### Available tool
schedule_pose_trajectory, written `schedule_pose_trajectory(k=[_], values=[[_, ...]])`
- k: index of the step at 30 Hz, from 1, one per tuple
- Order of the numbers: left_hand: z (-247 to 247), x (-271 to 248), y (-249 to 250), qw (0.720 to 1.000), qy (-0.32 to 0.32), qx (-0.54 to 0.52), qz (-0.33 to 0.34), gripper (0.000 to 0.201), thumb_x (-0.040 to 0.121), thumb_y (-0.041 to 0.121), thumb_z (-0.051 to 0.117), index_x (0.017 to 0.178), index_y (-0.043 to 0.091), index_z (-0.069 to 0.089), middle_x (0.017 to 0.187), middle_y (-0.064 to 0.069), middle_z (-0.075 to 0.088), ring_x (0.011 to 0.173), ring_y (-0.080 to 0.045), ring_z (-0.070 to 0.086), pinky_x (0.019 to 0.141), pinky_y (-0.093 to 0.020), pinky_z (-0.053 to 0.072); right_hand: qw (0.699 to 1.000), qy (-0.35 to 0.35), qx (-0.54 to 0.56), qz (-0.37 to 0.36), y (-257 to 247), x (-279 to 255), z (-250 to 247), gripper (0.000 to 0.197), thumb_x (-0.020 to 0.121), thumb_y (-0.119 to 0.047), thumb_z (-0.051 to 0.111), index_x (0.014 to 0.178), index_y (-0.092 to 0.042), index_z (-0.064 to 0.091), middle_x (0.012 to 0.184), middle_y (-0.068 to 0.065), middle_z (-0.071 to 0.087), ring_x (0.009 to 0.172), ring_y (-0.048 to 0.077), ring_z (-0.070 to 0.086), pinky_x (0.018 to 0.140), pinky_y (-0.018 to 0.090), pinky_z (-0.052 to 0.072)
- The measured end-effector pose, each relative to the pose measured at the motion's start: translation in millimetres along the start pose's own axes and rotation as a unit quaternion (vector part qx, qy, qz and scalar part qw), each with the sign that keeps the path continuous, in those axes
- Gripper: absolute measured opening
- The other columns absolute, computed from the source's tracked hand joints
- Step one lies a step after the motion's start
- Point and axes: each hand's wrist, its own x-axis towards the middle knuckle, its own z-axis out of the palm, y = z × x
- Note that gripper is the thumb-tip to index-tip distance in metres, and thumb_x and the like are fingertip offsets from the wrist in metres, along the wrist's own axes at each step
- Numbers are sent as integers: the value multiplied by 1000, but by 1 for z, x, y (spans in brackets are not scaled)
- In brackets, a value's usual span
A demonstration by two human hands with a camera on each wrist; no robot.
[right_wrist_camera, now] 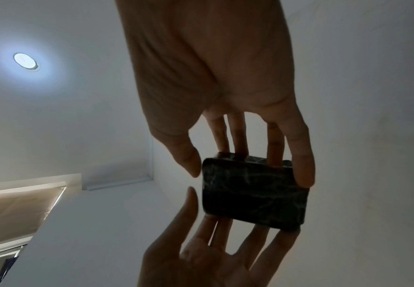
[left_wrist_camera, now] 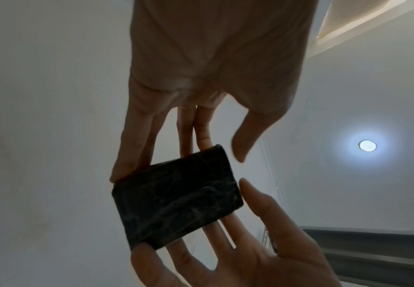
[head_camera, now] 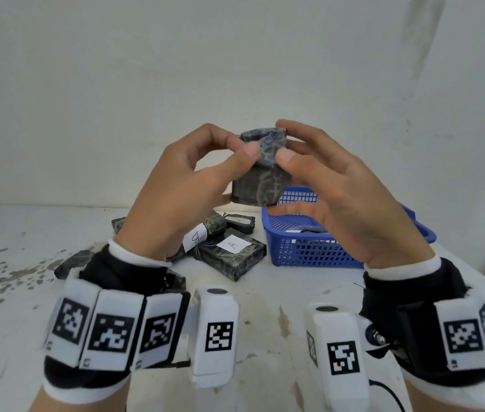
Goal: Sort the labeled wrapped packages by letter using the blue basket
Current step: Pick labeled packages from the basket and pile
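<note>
Above the table [head_camera: 265, 331], at twelve o'clock from the blue basket [head_camera: 303, 248], both the left hand [head_camera: 181, 185] and right hand [head_camera: 339, 197] pinch a dark wrapped package [head_camera: 260, 176], seemingly light, stiff, slick-filmed, best gripped by its edges, while packages lettered "A" [head_camera: 232, 244] and "B" [head_camera: 196, 237] lie below

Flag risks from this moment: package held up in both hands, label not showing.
1. No label shows on the held package, so its letter may be misjudged.
2. Left hand and right hand hold it only at the fingertips, so turning it could drop it onto the pile or basket.
</note>
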Motion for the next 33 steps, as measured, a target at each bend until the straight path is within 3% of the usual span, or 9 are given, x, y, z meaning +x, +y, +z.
schedule_pose_trajectory(k=[5, 9, 15, 19, 23, 27, 29, 31, 33], values=[[0, 1, 0, 999, 13, -11, -29, 27, 81, 20, 77, 105, 20, 66, 102, -6, 73, 92, -19, 72, 88, -46, 57, 1000, 0, -23, -19, 4, 1, 0, 38, 94, -20, 67, 131, -26, 62, 130, -7, 66, 109, 19, 70, 83, 47, 61], [1, 0, 1, 999, 13, -12, -29, 9, 85, 11, 70, 90, 18, 70, 95, -10, 73, 82, -16, 71, 85, -41, 59, 999, -1, -38, -32, 4, 2, 0, 36, 90, -23, 70, 126, -28, 65, 126, -8, 67, 105, 23, 72, 81, 46, 62], [3, 0, 1, 999, 27, 2, -20, 6, 83, 17, 74, 86, 21, 71, 91, -7, 72, 81, -16, 70, 85, -45, 59, 999, 4, -34, -41, 5, 2, -1, 24, 90, -25, 69, 114, -29, 69, 120, -4, 69, 103, 26, 72, 81, 49, 61], [4, 0, 1, 999, 29, 26, -19, 9, 72, 25, 76, 80, 26, 71, 90, -4, 73, 81, -18, 71, 85, -47, 59, 998, 8, -44, -43, 5, 1, 0, 21, 89, -26, 70, 110, -27, 70, 119, -4, 68, 99, 27, 73, 82, 55, 61], [5, -1, 1, 999, 15, 44, -15, 10, 78, 20, 78, 84, 25, 71, 85, 2, 70, 81, -14, 70, 87, -49, 57, 997, 23, -48, -47, 4, 1, 1, 16, 88, -24, 74, 102, -28, 69, 114, -5, 69, 93, 25, 74, 80, 56, 61], [6, -3, 4, 999, 11, 25, -34, 18, 80, 34, 75, 88, 19, 71, 100, -11, 72, 100, -26, 69, 87, -45, 58, 996, 21, -64, -52, 3, 0, 1, 15, 90, -16, 73, 100, -26, 69, 108, -8, 70, 83, 15, 72, 76, 43, 62], [6, -3, 4, 998, 7, 18, -63, 29, 85, 49, 63, 90, 21, 68, 112, -19, 66, 102, -35, 67, 82, -42, 60, 996, 14, -64, -54, 1, -1, 2, 14, 90, -18, 73, 100, -26, 68, 110, -7, 70, 82, 13, 70, 75, 35, 60], [6, -3, 5, 997, -2, 7, -82, 28, 89, 48, 59, 92, 21, 64, 113, -22, 64, 91, -37, 71, 75, -43, 61, 997, 16, -63, -51, 2, 0, 5, 17, 84, -30, 76, 100, -27, 70, 115, -3, 70, 90, 20, 71, 83, 44, 61], [6, -2, 6, 996, -1, -20, -88, 17, 93, 33, 60, 94, 16, 61, 101, -16, 67, 81, -34, 73, 71, -40, 61, 996, 19, -61, -57, 2, 0, 7, 15, 85, -34, 76, 97, -26, 71, 115, -1, 70, 97, 26, 71, 87, 51, 60]])
